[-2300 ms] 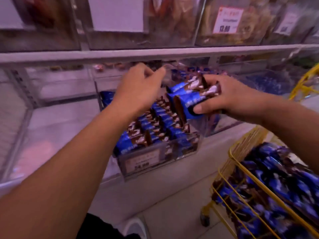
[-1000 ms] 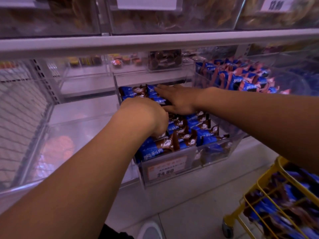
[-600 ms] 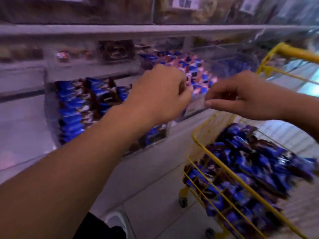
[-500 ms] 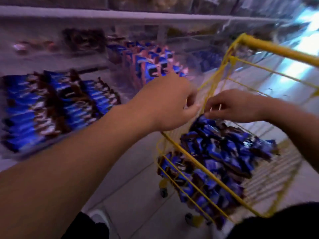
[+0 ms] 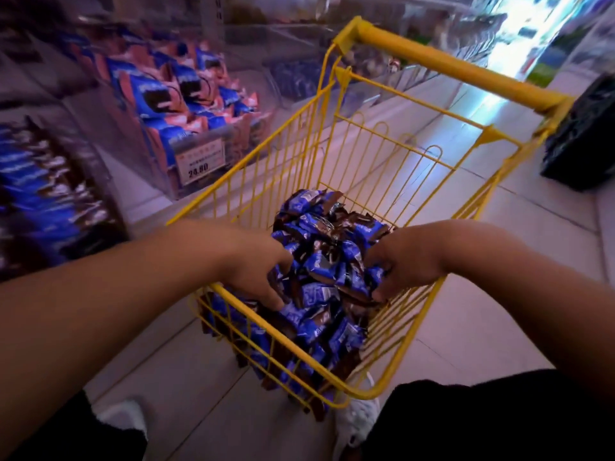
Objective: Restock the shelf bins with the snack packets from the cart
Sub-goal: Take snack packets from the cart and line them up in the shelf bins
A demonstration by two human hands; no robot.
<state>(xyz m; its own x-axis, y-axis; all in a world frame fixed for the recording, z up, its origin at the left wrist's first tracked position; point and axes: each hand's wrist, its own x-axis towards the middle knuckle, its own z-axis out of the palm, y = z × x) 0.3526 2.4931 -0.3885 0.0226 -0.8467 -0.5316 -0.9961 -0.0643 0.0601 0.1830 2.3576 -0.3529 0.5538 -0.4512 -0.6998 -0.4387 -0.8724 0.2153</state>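
Note:
A yellow wire cart (image 5: 449,66) stands on the floor in front of me, with a heap of blue-and-brown snack packets (image 5: 326,247) in its near half. Both my hands are down inside it. My left hand (image 5: 256,271) digs into the left side of the heap, thumb and fingers curled round packets. My right hand (image 5: 402,261) grips packets on the right side, its fingertips buried among them. The shelf bin (image 5: 43,194) with the same blue-and-brown packets is at the far left, blurred.
A clear bin of blue-and-pink packets (image 5: 186,104) with a price label (image 5: 198,159) sits on the shelf beside the cart. A black object (image 5: 585,134) stands on the floor at far right. My white shoe (image 5: 357,417) is under the cart's near edge.
My hands left the shelf bin, swung right and dropped into the cart. They now dig into the packet heap. The view has turned from the shelf down to the cart.

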